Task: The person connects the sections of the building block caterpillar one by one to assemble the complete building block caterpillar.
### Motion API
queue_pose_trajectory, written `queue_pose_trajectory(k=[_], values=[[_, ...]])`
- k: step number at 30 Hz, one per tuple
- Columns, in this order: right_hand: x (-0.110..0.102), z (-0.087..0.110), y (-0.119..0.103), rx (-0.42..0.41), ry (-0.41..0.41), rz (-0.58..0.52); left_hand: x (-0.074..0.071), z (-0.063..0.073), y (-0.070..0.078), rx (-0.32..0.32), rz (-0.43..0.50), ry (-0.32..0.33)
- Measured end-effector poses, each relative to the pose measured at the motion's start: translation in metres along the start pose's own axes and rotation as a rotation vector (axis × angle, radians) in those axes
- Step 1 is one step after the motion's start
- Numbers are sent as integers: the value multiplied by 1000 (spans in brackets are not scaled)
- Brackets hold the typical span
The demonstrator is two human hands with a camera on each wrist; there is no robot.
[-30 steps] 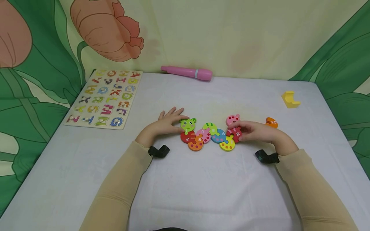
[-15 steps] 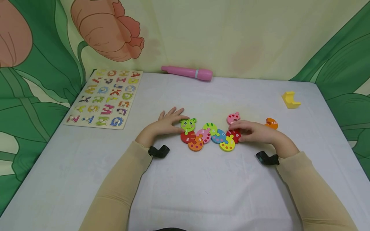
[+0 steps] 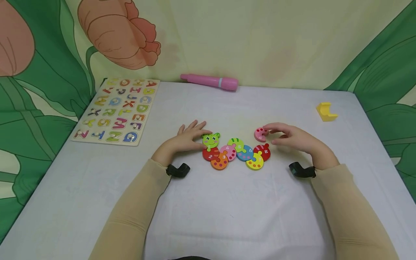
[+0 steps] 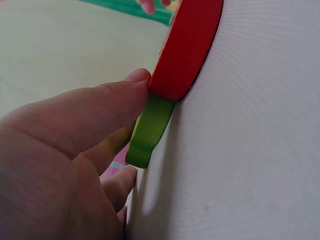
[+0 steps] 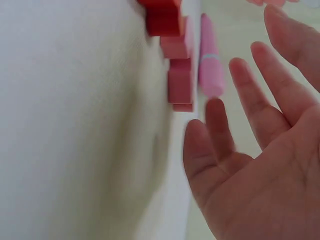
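Observation:
A chain of round, numbered caterpillar puzzle pieces lies mid-table. At its left end, the thumb and index finger of my left hand (image 3: 186, 140) hold the green caterpillar-head piece (image 3: 212, 139) by its edges; the other fingers are spread. Below the head sits the red piece 2 (image 4: 186, 50), right at my thumb in the left wrist view. At the chain's right end, the red piece 8 (image 3: 264, 152) meets the yellow piece (image 3: 254, 163). A loose pink dotted piece (image 3: 259, 134) lies above it. My right hand (image 3: 297, 139) is beside the pink piece, fingers extended and apart.
An alphabet peg board (image 3: 113, 113) lies at the back left. A pink pen-like stick (image 3: 208, 80) rests along the back edge, and a yellow notched block (image 3: 326, 112) stands at the far right. Patterned cloth (image 3: 260, 43) hangs behind the table.
My right hand has let go of the red piece 8, now against the yellow piece, and moved up to the pink piece. It now covers the orange piece 10. My left hand stays put.

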State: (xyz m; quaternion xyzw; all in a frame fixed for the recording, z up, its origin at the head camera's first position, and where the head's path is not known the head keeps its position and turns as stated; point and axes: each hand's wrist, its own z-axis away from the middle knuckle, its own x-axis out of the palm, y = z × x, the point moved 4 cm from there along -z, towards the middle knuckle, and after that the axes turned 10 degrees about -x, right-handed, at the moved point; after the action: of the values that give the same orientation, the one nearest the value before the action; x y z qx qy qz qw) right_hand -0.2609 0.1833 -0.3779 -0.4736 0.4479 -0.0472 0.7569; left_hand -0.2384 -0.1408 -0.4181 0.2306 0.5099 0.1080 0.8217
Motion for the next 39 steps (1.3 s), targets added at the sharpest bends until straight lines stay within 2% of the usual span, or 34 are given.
queue_pose_trajectory(k=[6, 12, 17, 24, 29, 36, 39], values=[[3, -25, 8, 35, -22, -44, 0, 1, -1, 7, 10, -1], [6, -39, 14, -8, -93, 54, -1, 0, 0, 5, -4, 7], [6, -42, 11, -38, -103, 105, -1, -2, -1, 9, -12, 10], [7, -41, 8, 72, -56, 81, 0, -2, -2, -7, -4, 6], [9, -40, 1, 102, -55, 80, 0, -1, -2, -7, -7, 6], [13, -40, -11, 48, -30, 66, 0, 0, -2, -1, -9, 3], [14, -39, -13, 60, -29, 61, -1, 0, -1, 1, -8, 1]])
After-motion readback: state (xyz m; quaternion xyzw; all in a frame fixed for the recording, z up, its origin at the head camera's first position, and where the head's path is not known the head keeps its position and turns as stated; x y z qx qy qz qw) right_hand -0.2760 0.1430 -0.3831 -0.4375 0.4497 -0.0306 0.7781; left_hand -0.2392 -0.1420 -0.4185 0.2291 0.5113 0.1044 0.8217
